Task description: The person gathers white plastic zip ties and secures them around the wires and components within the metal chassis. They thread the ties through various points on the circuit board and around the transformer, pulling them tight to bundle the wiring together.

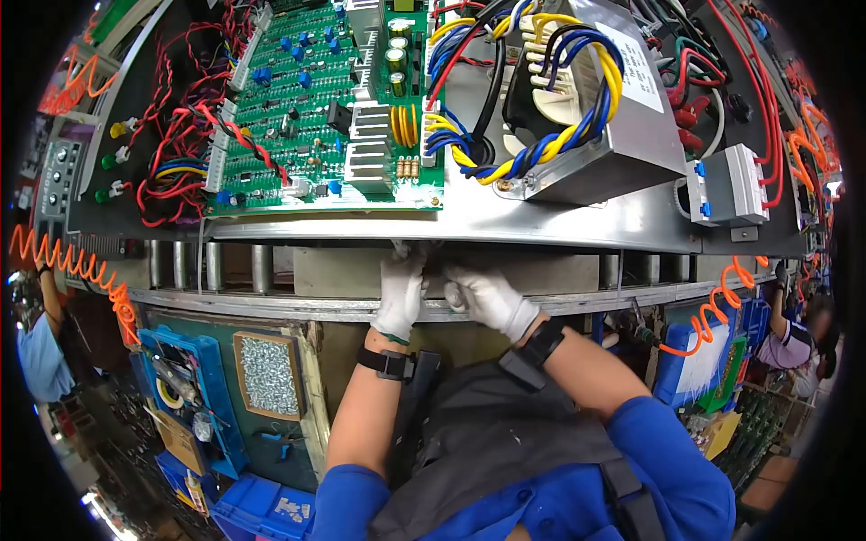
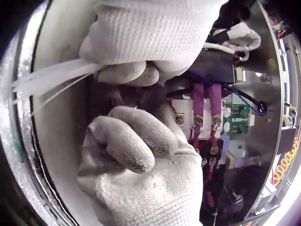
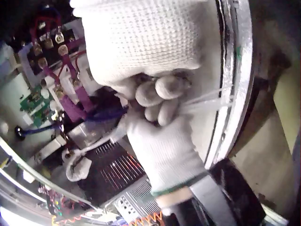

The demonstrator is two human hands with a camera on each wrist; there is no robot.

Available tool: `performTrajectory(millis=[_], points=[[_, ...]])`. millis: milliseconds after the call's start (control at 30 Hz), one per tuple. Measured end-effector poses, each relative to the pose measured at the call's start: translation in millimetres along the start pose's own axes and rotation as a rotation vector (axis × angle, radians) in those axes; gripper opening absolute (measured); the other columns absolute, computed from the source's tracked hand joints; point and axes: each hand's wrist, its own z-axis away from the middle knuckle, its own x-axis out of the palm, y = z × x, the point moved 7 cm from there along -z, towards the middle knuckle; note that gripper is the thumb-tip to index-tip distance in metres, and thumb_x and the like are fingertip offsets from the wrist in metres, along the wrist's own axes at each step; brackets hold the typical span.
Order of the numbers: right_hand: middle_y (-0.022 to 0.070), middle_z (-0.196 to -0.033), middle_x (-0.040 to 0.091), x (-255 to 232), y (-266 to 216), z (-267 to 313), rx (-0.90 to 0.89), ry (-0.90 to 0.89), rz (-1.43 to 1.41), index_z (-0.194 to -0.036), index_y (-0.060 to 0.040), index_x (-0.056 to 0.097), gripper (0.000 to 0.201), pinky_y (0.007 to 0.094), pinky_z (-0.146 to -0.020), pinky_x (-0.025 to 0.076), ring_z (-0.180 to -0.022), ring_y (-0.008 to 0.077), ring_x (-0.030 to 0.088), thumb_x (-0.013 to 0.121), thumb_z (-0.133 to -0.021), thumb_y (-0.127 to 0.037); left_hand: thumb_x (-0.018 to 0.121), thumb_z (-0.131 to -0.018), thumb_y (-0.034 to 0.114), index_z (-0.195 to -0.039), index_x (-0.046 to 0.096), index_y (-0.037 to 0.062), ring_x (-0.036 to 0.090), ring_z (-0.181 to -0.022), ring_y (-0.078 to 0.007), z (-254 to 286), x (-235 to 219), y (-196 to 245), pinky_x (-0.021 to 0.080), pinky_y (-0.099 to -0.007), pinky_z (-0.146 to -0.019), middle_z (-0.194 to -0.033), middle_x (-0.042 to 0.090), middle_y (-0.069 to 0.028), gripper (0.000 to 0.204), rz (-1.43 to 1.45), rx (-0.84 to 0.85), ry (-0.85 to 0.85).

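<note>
The left hand [image 1: 401,293], in a white glove, reaches under the chassis front edge [image 1: 451,232]. Thin white strips [image 2: 56,81] stick out from the curled fingers of the left hand [image 2: 150,40] in the left wrist view, gripped like a bundle of ties. Close beside it is the right hand [image 2: 141,165], also gloved, its fingers curled; what lies inside them is hidden. The right wrist view has the right hand [image 3: 146,47] above the left hand [image 3: 164,146], fingers touching or nearly so. Near both are purple-sleeved terminals [image 2: 198,101] and a blue cable [image 3: 99,115].
Above the hands, the chassis carries a green circuit board [image 1: 307,117], a metal box [image 1: 613,135] and twisted wires. Rollers [image 1: 262,268] and a metal rail [image 1: 343,307] run below it. A tray of small screws [image 1: 269,376] and blue bins [image 1: 262,507] sit at lower left.
</note>
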Motion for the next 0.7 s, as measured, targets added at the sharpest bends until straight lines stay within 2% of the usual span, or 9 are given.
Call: performTrajectory(millis=[100,167,233,267,367,500,600,667,700], points=[[0.0028,-0.075,0.061,25.1,-51.6,34.6,-0.182,-0.001,0.573,-0.093,-0.0023,0.064,0.028,0.0265,-0.064,0.045,-0.067,0.0121,0.057,0.061,-0.092,-0.03,0.055,-0.092,0.019,-0.086,0.057,0.0062,0.042,-0.047,-0.0055,7.0,-2.9,11.1,0.031,-0.0237,-0.042,-0.058,0.049,0.0025,0.014,-0.182,0.036,-0.082],[0.0029,-0.078,0.064,40.7,-63.2,45.1,-0.366,0.0,0.545,-0.1,0.0007,0.065,0.03,0.0252,-0.071,0.047,-0.074,0.0107,0.059,0.061,-0.092,-0.028,0.052,-0.091,0.013,-0.088,0.058,0.0057,0.046,-0.053,-0.0067,21.7,-1.1,16.5,0.035,-0.0244,-0.045,-0.066,0.053,0.0011,0.01,-0.377,0.088,-0.175],[0.0022,-0.083,0.065,76.8,-81.8,66.8,0.074,0.237,1.073,-0.103,0.0024,0.065,0.026,0.0239,-0.069,0.048,-0.075,0.0079,0.057,0.06,-0.092,-0.021,0.048,-0.089,0.007,-0.091,0.06,0.0052,0.051,-0.059,-0.0078,38.1,0.5,16.4,0.038,-0.0252,-0.049,-0.073,0.058,-0.0003,0.012,-0.583,0.129,-0.279],[0.0011,-0.079,0.065,78.9,-69.7,57.6,-0.242,0.066,0.693,-0.096,0.0019,0.065,0.021,0.0241,-0.062,0.048,-0.07,0.0061,0.056,0.059,-0.092,-0.018,0.045,-0.089,0.003,-0.102,0.061,0.0039,0.052,-0.064,-0.0091,34.5,-1.4,-2.9,0.04,-0.0252,-0.052,-0.081,0.059,0.0002,0.02,-0.686,0.09,-0.34],[0.0009,-0.077,0.065,65.1,-64.5,54.8,-0.234,0.118,0.618,-0.091,0.0019,0.064,0.02,0.0246,-0.055,0.047,-0.061,0.007,0.054,0.061,-0.091,-0.018,0.052,-0.091,0.01,-0.103,0.061,0.0026,0.046,-0.06,-0.0053,55.4,18.3,18.1,0.038,-0.0219,-0.051,-0.078,0.061,-0.0007,0.017,-0.297,-0.104,-0.438],[0.0007,-0.075,0.065,34.7,-54.2,57.6,-0.083,0.141,0.535,-0.095,0.0011,0.069,0.023,0.0237,-0.056,0.048,-0.063,0.006,0.059,0.067,-0.088,-0.021,0.055,-0.095,0.025,-0.106,0.06,0.0046,0.04,-0.056,-0.0006,66.4,46.7,27.0,0.031,-0.0173,-0.049,-0.077,0.059,0.002,0.024,-0.197,0.015,-0.556],[0.0037,-0.076,0.067,28.5,-67.7,68.4,-0.308,0.136,1.043,-0.095,-0.0007,0.069,0.021,0.0242,-0.056,0.049,-0.061,0.0068,0.061,0.066,-0.088,-0.02,0.055,-0.095,0.035,-0.102,0.058,0.0046,0.04,-0.056,-0.0019,72.0,64.0,36.8,0.031,-0.0175,-0.049,-0.077,0.059,0.0013,0.031,-0.159,0.081,-0.639],[0.0069,-0.073,0.068,-4.6,-76.0,82.2,-0.626,0.443,1.103,-0.094,-0.0037,0.07,0.014,0.026,-0.055,0.051,-0.058,0.0112,0.063,0.064,-0.087,-0.014,0.046,-0.097,0.01,-0.095,0.058,0.0011,0.048,-0.065,-0.0077,68.5,53.9,16.3,0.039,-0.0222,-0.058,-0.076,0.057,-0.001,0.014,-0.318,-0.059,-0.652],[0.0084,-0.073,0.069,14.4,-91.4,98.6,-0.739,0.513,1.871,-0.089,-0.007,0.071,0.012,0.028,-0.057,0.053,-0.06,0.018,0.066,0.06,-0.083,-0.006,0.046,-0.097,0.01,-0.095,0.058,0.0011,0.048,-0.065,-0.0077,65.3,45.9,5.7,0.039,-0.0222,-0.058,-0.076,0.057,-0.001,0.014,-0.315,-0.061,-0.654]])
